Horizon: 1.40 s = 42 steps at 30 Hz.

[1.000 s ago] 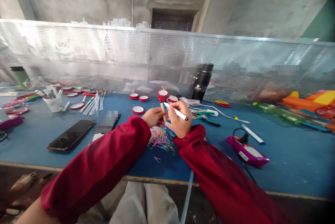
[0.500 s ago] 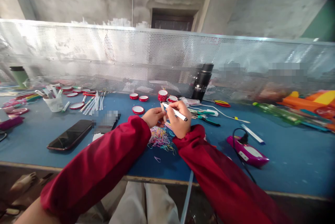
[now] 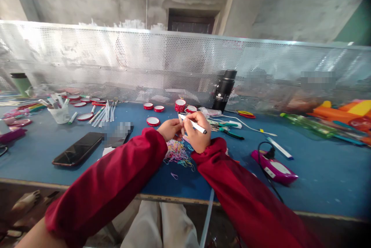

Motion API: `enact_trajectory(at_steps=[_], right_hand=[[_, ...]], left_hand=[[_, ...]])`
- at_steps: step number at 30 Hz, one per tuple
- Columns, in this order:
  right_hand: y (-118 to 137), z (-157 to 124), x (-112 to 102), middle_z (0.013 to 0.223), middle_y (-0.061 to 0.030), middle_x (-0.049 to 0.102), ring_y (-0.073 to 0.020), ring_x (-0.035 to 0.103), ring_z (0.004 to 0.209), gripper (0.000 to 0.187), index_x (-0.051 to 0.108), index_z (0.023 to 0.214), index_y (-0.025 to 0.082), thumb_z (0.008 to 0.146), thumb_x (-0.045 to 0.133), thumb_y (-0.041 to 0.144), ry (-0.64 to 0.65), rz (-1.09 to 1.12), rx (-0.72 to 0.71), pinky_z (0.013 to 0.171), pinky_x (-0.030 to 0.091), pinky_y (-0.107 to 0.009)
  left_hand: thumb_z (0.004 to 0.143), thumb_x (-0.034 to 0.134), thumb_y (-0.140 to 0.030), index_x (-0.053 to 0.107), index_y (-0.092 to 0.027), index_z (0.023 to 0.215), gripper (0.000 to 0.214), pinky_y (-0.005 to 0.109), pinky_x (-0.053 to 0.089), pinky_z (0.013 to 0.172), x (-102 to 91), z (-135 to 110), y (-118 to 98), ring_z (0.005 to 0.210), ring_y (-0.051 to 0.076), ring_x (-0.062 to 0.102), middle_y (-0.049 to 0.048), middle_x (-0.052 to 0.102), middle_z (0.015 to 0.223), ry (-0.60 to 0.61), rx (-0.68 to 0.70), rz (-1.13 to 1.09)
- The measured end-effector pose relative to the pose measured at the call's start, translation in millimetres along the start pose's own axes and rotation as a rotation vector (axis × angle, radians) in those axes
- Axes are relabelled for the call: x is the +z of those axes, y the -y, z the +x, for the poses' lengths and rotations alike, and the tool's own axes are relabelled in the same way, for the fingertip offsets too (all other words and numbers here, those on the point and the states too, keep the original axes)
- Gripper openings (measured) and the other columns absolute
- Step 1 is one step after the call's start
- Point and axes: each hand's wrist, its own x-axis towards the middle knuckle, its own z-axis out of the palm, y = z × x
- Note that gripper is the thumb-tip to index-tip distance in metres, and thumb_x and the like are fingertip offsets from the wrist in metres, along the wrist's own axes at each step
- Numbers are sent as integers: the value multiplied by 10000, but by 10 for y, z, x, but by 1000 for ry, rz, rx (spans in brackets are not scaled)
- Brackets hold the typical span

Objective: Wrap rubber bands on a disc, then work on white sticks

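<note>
Over the middle of the blue table, my right hand is closed around a white marker with a black end, its tip pointing left. Close beside it, my left hand pinches a thin, pale flat stick that stands nearly upright at the marker's tip. Whether the tip touches the stick is too small to tell. Below both hands lies a pile of small colourful rubber bands, with one loose purple band nearer the table edge.
Left are a phone, a cup of markers and loose white markers. Red-rimmed round tins and a black thermos stand behind. Pliers, a purple power strip and a green bottle lie right.
</note>
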Motion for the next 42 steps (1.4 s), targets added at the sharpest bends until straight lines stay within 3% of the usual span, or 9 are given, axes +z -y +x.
enact_trajectory(at_steps=[19,32,42], right_hand=[[-15,-6,-17,739,-6,628,-159,600,670,56,570,838,205,853,572,258,14,20,-4,636,474,-294],[-11,3,-12,727,-3,630,-156,596,646,70,568,836,210,853,576,278,12,25,13,615,473,-291],[12,7,-26,722,-3,625,-157,591,653,63,565,819,210,846,576,266,18,31,7,619,470,-292]], left_hand=[[918,512,-198,571,-128,812,140,221,492,529,3,-18,-22,473,69,508,-19,536,594,-2,-6,4],[890,569,-215,587,-130,827,108,216,491,526,-8,16,25,479,69,521,-16,558,614,-2,0,-2],[931,460,-173,564,-132,830,151,204,493,516,-9,18,28,472,64,505,-18,537,604,6,3,53]])
